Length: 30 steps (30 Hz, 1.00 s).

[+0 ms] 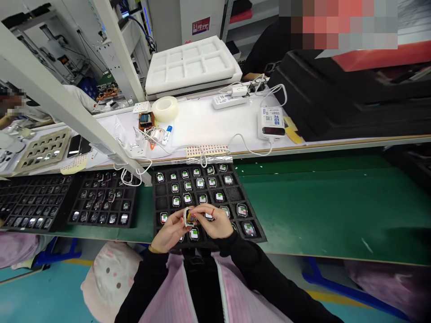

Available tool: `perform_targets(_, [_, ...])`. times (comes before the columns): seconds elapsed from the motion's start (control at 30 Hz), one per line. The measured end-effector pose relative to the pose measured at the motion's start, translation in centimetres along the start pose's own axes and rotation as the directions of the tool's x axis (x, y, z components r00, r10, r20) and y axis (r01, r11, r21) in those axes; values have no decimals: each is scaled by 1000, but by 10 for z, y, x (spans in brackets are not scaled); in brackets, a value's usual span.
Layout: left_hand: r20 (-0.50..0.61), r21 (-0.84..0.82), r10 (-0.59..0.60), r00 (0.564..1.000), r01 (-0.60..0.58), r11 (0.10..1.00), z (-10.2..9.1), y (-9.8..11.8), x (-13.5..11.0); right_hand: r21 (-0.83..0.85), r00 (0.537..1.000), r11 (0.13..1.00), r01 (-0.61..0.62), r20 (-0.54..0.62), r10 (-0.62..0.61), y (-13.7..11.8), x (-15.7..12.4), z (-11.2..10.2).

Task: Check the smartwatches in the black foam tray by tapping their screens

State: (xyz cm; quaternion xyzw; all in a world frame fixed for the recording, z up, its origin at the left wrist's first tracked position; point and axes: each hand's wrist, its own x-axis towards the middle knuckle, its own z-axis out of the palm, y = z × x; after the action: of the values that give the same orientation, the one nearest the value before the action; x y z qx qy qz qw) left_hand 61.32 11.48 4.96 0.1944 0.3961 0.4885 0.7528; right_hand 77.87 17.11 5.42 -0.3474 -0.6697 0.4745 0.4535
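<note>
Between my hands, above the front of a black foam tray (160,190), is a small watch case (187,216) with its open side showing yellow and dark parts. My left hand (170,232) grips the case by its edge with thumb and fingers. From the other side, my right hand (217,223) has its thumb and fingertips pinched together at the inside of the case; whatever they pinch is too small to tell. Rows of smartwatch units with lit white and green screens, such as one watch (194,233) just below my hands, fill most tray pockets.
Further trays of watches (101,197) stand to the left on the green bench (330,202). Above runs a white shelf with a tape roll (164,109), a white charger box (271,122) and cables. A post (101,130) rises left; black foam trays (336,98) are stacked right. Co-workers sit opposite.
</note>
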Motion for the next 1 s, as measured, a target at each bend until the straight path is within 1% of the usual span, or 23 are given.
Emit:
perform_targets(0.17, [-16,-23,0,1000,-1,1000,2,-4,1,-70,997,996,53,-50,-57,9,-1,3])
perform_targets(0.33, [-38,-14,-7,999,6,1000,2,-6,2,-70,994,997,-35,-106,27,18,-1,3])
perform_targets(0.47, [-64,33,-34,997,36,999,-1,-6,3,-126,997,991,-33,-72,24,27,-2,-1])
perform_targets(0.57, [-119,100,-31,992,43,994,-10,-4,12,-139,998,990,-20,-65,11,35,-8,-3])
perform_targets(0.63, [-196,161,16,980,17,987,-22,-1,25,-142,996,989,-35,-81,24,42,-13,-7])
perform_targets(0.7, [-297,240,93,950,-20,970,-41,6,42,-155,994,986,-64,-99,49,49,-19,-14])
perform_targets(0.73, [-350,288,139,926,-35,957,-52,10,52,-166,992,983,-82,-112,64,53,-22,-19])
perform_targets(0.77, [-396,342,188,899,-46,939,-63,15,62,-178,989,979,-103,-125,81,57,-25,-24])
perform_targets(0.83, [-473,464,301,828,-57,884,-85,26,83,-204,982,967,-153,-142,125,64,-32,-36])
perform_targets(0.9, [-510,587,405,759,-38,809,-105,34,101,-226,974,953,-203,-143,174,71,-40,-46])
perform_targets(0.93, [-509,642,445,737,-20,766,-113,37,108,-234,970,945,-227,-143,197,74,-44,-50])
perform_targets(1.0, [-484,734,504,715,18,679,-126,37,120,-248,957,929,-274,-160,240,78,-52,-56])
